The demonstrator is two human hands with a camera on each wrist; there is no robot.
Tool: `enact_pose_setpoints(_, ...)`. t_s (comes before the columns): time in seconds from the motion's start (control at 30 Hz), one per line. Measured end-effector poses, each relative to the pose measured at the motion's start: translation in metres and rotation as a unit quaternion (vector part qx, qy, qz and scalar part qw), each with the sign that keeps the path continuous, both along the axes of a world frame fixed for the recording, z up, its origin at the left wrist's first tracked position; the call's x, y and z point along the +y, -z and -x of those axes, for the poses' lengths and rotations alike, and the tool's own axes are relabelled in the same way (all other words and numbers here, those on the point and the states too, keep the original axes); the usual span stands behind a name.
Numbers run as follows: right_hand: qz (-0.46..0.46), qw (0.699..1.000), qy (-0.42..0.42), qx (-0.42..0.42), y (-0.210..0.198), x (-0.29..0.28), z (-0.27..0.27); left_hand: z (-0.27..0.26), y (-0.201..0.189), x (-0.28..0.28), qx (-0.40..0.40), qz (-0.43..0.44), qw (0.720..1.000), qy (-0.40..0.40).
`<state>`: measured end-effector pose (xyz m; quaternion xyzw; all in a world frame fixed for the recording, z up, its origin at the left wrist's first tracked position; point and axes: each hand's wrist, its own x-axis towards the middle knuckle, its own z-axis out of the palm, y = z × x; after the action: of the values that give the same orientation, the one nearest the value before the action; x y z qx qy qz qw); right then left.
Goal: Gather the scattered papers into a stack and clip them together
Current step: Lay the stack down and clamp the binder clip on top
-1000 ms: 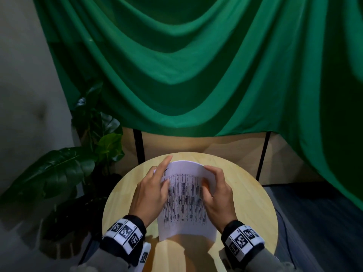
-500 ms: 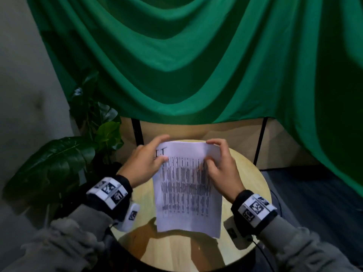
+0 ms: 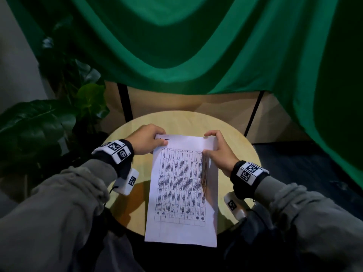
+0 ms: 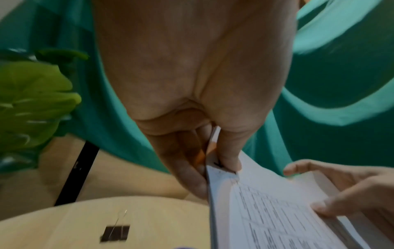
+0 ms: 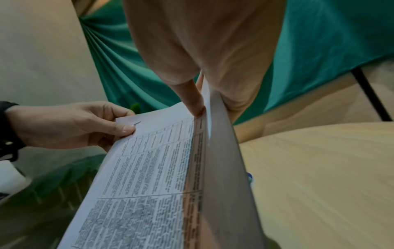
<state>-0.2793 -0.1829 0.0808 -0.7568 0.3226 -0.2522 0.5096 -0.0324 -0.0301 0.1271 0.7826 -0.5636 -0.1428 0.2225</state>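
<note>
A stack of white printed papers (image 3: 182, 189) is held above the round wooden table (image 3: 196, 122), its near end hanging past the table's front edge. My left hand (image 3: 149, 141) pinches the stack's far left corner, thumb on top (image 4: 229, 161). My right hand (image 3: 218, 150) grips the far right corner, thumb on the top sheet (image 5: 192, 101), fingers curled over the edge. The papers (image 5: 149, 176) bend up along the right side. A black binder clip (image 4: 115, 233) lies on the table to the left, below my left hand; the head view does not show it.
A green curtain (image 3: 196, 46) hangs behind the table. A leafy plant (image 3: 59, 118) stands to the left. Black metal legs (image 3: 124, 103) rise behind the table's far edge. A small blue thing (image 5: 249, 178) peeks from under the papers on the right.
Both hands slid to the stack's far corners and lifted it off the table toward me. The papers now hang over the front edge.
</note>
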Motion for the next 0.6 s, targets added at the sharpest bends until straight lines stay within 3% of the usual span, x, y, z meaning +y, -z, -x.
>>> enact_pose_setpoints(0.23, 0.044, 0.989, -0.046, 0.133, 0.051, -0.060, -0.030, -0.016, 0.073, -0.050, -0.004, -0.037, 0.999, -0.040)
enact_pose_setpoints(0.4, 0.131, 0.959, -0.084, 0.238, 0.086, -0.104, -0.058, -0.034, 0.114, -0.081, 0.005, -0.043, 0.996, -0.074)
enact_pose_setpoints(0.6, 0.204, 0.928, -0.117, 0.289, 0.114, -0.126, -0.079, -0.059, 0.142, -0.106, 0.017, -0.091, 0.993, -0.079)
